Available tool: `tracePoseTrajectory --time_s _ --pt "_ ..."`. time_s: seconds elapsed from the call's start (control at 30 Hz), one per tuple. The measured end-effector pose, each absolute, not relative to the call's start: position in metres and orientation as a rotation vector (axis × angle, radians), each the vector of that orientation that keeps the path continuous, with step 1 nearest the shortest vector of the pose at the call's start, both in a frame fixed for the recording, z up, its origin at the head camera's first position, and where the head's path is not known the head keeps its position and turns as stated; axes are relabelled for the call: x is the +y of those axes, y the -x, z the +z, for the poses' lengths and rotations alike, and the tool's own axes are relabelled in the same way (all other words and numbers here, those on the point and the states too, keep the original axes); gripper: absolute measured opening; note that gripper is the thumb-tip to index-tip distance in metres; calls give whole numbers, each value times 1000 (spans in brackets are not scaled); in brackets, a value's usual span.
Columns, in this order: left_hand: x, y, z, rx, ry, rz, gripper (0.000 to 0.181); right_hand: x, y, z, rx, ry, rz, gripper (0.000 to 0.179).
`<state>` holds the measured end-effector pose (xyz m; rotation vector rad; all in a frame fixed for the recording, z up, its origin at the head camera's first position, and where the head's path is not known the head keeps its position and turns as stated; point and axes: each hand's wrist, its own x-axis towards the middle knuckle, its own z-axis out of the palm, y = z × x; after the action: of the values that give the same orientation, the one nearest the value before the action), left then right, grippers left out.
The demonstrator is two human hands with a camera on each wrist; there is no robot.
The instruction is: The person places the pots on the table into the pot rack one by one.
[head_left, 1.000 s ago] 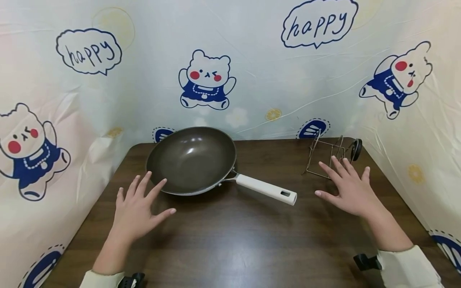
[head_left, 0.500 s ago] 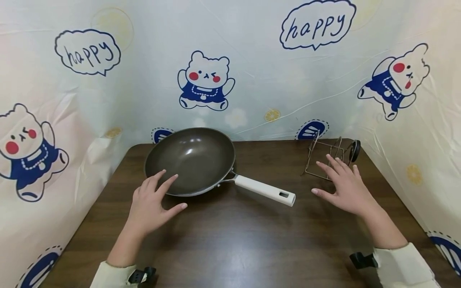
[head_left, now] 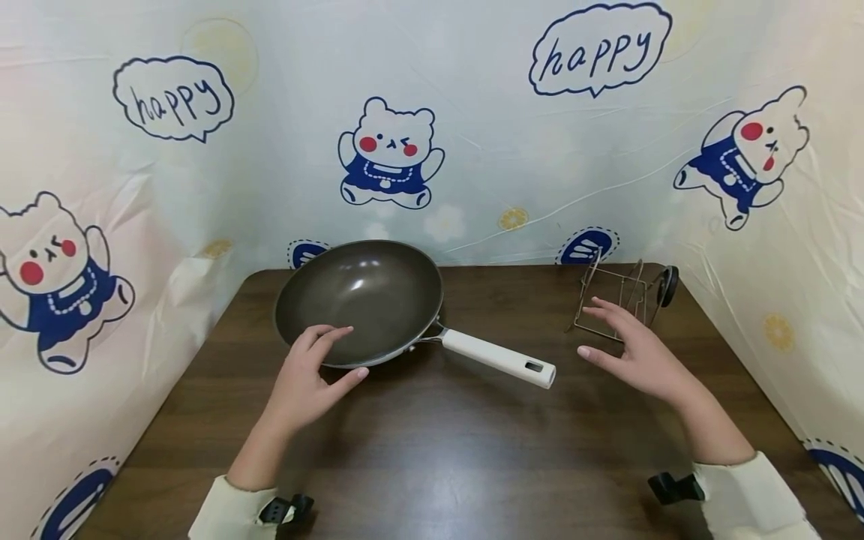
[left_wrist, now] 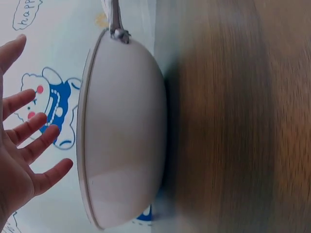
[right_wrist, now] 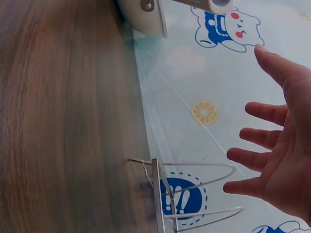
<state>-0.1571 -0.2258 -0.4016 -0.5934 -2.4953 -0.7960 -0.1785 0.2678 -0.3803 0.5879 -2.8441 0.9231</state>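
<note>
A dark-lined frying pan [head_left: 371, 292] with a white handle [head_left: 499, 358] sits at the back left of the table, its handle pointing right and toward the front. The left hand [head_left: 304, 386] hovers by the pan's near rim, fingers spread and holding nothing. In the left wrist view the pale outer wall of the pan [left_wrist: 126, 131] stands apart from the fingertips. On the other side, the right hand [head_left: 637, 356] hangs in front of a thin wire rack [head_left: 594, 326], its fingers relaxed with nothing in them. The right wrist view shows the rack [right_wrist: 158, 194] beyond the fingertips.
A round black disc [head_left: 668, 286] is at the rack's right side. Behind the brown wooden table [head_left: 445, 465] and along its sides hangs a pale printed cloth [head_left: 486, 150] with bears. Dark straps [head_left: 286, 510] circle the light sleeves.
The left hand has shifted right along the pan's near rim. The right hand has moved slightly left, its fingers now closer together. Pan and rack have stayed in place.
</note>
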Motion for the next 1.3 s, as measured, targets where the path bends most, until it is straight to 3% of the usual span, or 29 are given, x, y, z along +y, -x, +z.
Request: tracePoseTrajectory --time_s 0.7,1.3 --pt "-183 159 -412 -2376 671 -1236 38 250 191 -383 -2794 -722 1249 54" --pt "-138 162 -427 -2340 795 -1591 35 229 201 -384 -2817 -859 1287 50"
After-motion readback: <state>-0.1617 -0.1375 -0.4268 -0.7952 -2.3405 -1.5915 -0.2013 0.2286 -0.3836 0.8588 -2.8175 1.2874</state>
